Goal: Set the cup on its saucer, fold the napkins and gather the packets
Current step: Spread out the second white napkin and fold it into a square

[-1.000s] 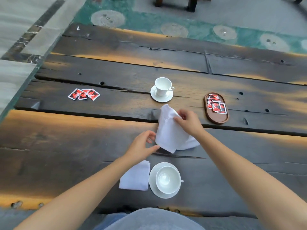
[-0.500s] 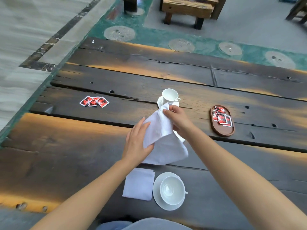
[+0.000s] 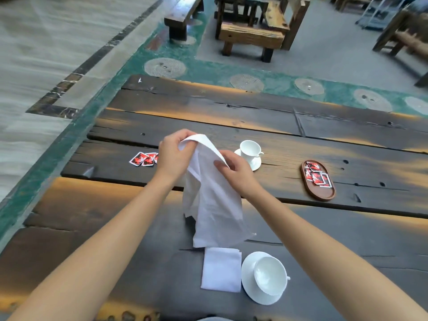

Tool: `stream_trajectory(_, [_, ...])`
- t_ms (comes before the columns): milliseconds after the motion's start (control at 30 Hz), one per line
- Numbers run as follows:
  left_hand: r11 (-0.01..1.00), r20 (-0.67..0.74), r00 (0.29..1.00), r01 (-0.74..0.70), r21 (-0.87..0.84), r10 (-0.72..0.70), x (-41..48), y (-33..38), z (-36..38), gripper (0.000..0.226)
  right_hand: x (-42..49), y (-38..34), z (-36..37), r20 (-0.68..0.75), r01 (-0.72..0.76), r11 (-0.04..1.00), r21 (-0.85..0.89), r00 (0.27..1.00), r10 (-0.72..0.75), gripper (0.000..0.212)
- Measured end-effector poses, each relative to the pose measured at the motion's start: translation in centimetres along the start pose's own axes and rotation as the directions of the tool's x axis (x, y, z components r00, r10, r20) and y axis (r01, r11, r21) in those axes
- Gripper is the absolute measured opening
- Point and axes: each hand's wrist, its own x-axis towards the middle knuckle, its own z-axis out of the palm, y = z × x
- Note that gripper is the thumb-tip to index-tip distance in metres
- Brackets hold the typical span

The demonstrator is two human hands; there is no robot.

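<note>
A white napkin (image 3: 213, 205) hangs above the table, held up by both hands. My left hand (image 3: 172, 156) pinches its top corner, and my right hand (image 3: 234, 172) grips its upper edge just to the right. Below it a folded white napkin (image 3: 221, 269) lies flat beside a white cup (image 3: 269, 275) that sits on its saucer (image 3: 249, 286). A second white cup (image 3: 249, 148) stands on a saucer (image 3: 256, 162) farther back. Loose red packets (image 3: 143, 159) lie at the left, partly hidden by my left hand. More red packets (image 3: 316, 176) rest in an oval wooden tray (image 3: 324, 193).
The dark plank table (image 3: 347, 239) has cracks and holes and ends at the left over a green floor strip. Wooden chairs (image 3: 252, 26) and a bench (image 3: 180, 17) stand beyond the far edge.
Both hands have raised the napkin off the table, and it now hangs down open. My left hand moved up to its top corner. The view tilted upward.
</note>
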Motion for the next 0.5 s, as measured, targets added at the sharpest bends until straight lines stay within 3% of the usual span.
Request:
stream_trajectory(200, [0.994, -0.019, 0.994, -0.105, 0.010, 0.105, 3.6, 1.3, -7.2, 0.020, 0.9, -0.5, 2.6, -0.044, 0.010, 0.977, -0.215, 0.999, -0.020, 0.042])
stream_trajectory(367, [0.996, 0.001, 0.996, -0.090, 0.016, 0.090, 5.7, 0.8, -13.3, 0.022, 1.4, 1.6, 3.6, -0.087, -0.156, 0.953, -0.261, 0.987, 0.138, 0.030])
stream_trajectory(500, [0.998, 0.087, 0.996, -0.001, 0.069, -0.005, 6.0, -1.3, -18.1, 0.019, 0.4, 4.0, 3.1, -0.145, -0.211, 0.938, -0.276, 0.974, 0.176, 0.024])
